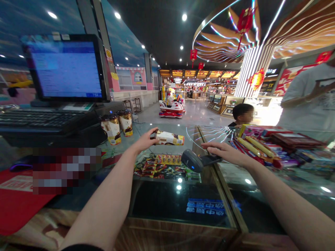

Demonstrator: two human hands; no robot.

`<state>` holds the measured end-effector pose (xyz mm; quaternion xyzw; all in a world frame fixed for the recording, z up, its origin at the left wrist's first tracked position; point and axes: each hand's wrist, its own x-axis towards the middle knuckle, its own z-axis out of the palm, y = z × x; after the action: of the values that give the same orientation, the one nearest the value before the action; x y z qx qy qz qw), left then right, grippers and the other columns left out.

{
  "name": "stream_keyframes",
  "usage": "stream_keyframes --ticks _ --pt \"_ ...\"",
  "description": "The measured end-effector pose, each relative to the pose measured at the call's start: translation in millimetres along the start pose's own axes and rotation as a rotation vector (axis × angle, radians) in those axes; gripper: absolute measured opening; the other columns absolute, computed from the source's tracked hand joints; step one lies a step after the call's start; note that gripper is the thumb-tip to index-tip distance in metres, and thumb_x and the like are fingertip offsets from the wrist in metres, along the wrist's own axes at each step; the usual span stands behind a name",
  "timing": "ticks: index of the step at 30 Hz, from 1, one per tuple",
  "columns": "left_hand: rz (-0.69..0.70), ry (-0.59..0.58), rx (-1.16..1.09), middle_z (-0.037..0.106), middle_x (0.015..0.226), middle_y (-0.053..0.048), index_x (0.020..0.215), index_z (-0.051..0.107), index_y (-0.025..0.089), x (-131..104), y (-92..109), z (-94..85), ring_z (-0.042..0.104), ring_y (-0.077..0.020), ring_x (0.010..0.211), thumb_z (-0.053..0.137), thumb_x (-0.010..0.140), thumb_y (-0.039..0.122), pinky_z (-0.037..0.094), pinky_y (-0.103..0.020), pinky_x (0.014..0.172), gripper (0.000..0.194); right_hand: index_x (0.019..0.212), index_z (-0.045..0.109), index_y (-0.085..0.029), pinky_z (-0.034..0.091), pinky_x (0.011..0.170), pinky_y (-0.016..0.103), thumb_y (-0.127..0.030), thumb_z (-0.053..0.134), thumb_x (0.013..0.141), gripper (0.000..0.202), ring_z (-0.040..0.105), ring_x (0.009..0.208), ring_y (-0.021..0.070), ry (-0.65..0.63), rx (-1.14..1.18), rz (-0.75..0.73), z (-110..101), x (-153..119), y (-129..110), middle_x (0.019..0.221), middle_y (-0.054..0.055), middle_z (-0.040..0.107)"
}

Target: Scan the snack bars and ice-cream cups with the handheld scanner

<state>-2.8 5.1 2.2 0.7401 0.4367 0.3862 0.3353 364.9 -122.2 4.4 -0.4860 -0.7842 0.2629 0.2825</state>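
Observation:
My left hand (146, 140) is closed round one end of a printed paper drink cup (170, 138). The cup lies on its side in the air or on the glass; which one I cannot tell. A dark barcode scanner (192, 161) is over the glass counter (157, 188), its handle pointing right. Above that handle is my right hand (226, 151), fingers stretched out and apart. Whether its underside touches the handle is hidden. Two similar cups (111, 129) stand upright left of my left hand.
A monitor (65, 69) and keyboard (39, 118) stand at the left. Snack packets and boxes (264, 146) are piled on the right counter. Beyond it are a child (242, 113) and a standing person (306, 94). Small packets (157, 167) show through the glass.

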Motion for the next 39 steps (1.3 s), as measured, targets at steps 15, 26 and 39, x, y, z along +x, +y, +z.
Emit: stream_keyframes --ticks 15,26,39 --pt "0.194 0.022 0.164 0.055 0.132 -0.011 0.142 0.046 0.021 4.6 4.9 5.2 0.059 -0.0244 0.117 0.066 0.075 0.024 0.044 -0.045 0.108 0.070 0.138 0.057 -0.023 0.036 0.116 0.046 -0.016 0.046 0.088 0.052 0.052 0.132 0.0244 0.012 -0.162 -0.091 18.6 73.4 5.4 0.141 0.003 0.058" --pt "0.303 0.148 0.092 0.065 0.120 -0.008 0.112 0.059 0.020 7.6 23.6 25.6 0.060 -0.0232 0.116 0.060 0.084 0.028 0.050 -0.041 0.099 0.030 0.136 0.060 -0.024 0.041 0.110 0.045 -0.027 0.043 0.094 0.045 0.060 0.122 0.0258 -0.010 -0.135 -0.116 22.6 74.0 2.7 0.135 0.002 0.064" --pt "0.565 0.159 0.427 0.049 0.122 -0.007 0.139 0.054 0.032 19.3 57.3 67.0 0.047 -0.0221 0.120 0.037 0.073 -0.003 0.034 -0.045 0.113 0.076 0.143 0.049 -0.022 0.039 0.112 0.045 -0.021 0.049 0.090 0.053 0.057 0.125 0.0237 0.109 0.085 -0.063 16.6 70.7 6.1 0.136 0.005 0.062"
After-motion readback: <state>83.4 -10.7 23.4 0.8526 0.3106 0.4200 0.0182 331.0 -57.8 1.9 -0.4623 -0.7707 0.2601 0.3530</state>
